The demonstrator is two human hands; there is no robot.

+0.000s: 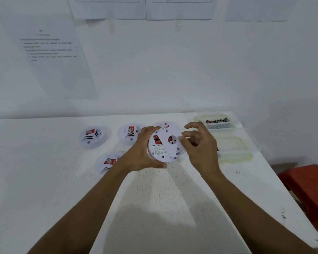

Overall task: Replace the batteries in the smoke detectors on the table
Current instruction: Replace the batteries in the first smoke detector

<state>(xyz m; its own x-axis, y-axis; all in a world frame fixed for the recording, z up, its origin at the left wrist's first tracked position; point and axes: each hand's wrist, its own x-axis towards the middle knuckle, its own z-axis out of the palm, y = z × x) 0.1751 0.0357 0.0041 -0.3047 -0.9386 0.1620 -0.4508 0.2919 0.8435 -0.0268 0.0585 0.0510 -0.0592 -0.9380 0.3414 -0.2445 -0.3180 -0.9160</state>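
White spare detectors point(93, 137) lie beside the held detector point(157, 152), gripped by the left hand point(141, 149), its cover point(168, 148) pinched by the right hand point(200, 145), battery box point(218, 122) behind.

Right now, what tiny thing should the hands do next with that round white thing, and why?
Probably the right hand should lift the back plate clear off. It sits crooked on the smoke detector that the left hand holds, and it half covers the red batteries, so nothing can come out yet.

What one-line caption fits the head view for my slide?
Left hand grips a round white plastic smoke detector while right hand pinches its flat white plastic backplate.
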